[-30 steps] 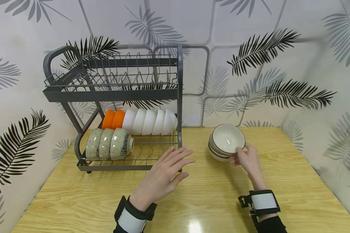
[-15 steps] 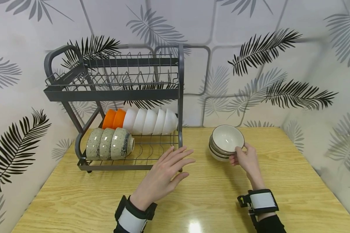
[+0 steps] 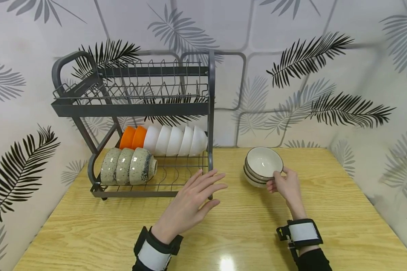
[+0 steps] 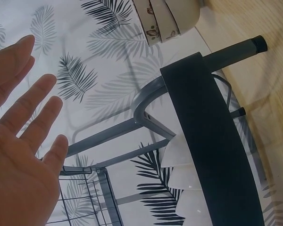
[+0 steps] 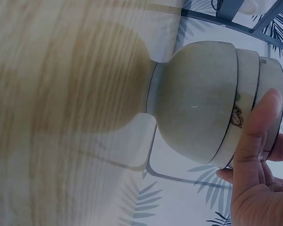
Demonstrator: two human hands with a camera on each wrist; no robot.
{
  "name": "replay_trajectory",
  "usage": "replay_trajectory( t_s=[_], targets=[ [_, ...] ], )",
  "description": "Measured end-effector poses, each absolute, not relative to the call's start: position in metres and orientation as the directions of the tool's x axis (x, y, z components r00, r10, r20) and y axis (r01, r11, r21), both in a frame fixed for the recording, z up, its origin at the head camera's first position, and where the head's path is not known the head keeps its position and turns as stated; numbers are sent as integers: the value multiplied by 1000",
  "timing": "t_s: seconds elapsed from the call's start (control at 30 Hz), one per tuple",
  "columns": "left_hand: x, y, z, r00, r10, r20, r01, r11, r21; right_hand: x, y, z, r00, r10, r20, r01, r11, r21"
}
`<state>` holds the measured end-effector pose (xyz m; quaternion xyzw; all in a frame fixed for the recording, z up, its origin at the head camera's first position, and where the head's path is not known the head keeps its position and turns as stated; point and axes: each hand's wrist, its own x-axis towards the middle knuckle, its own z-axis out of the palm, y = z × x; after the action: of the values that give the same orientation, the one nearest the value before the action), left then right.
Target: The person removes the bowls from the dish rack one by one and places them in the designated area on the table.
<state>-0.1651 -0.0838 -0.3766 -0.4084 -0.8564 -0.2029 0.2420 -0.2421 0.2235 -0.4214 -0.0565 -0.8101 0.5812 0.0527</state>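
A stack of cream bowls (image 3: 264, 162) with dark rims stands on the wooden table, right of the dish rack. My right hand (image 3: 285, 184) grips the rim of the top bowl at its near right side. In the right wrist view, thumb and fingers of the right hand (image 5: 262, 188) are at the upper bowls (image 5: 270, 80), above the rounded lowest bowl (image 5: 198, 103). My left hand (image 3: 190, 203) hovers with fingers extended in front of the rack's right front corner, holding nothing. The left wrist view shows its bare palm (image 4: 23, 169).
The two-tier grey dish rack (image 3: 132, 110) stands at the left against the patterned wall (image 3: 291, 30). Its lower tier holds orange bowls (image 3: 133, 137), several white bowls (image 3: 174, 141) and three speckled bowls (image 3: 123, 166) on their sides. Wooden table (image 3: 224, 226) surrounds the hands.
The top bowl and my right hand have shifted very slightly left, and the bowl's rim sits a touch lower in view. My left hand has stayed in place.
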Motion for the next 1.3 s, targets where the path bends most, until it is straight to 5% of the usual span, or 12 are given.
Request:
replay_trajectory(
  t_s=[0.57,0.97,1.3],
  targets=[
    [-166,-85,-378,-560,590,582,792,587,167,-239,234,-416,-985,174,2,53,311,-949],
    [-169,-91,-377,-604,561,566,760,619,198,-228,244,-398,-915,328,232,-84,408,-909],
    [-168,-98,-373,-650,508,565,716,659,231,-216,240,-381,-907,321,272,-88,487,-869]
  ],
)
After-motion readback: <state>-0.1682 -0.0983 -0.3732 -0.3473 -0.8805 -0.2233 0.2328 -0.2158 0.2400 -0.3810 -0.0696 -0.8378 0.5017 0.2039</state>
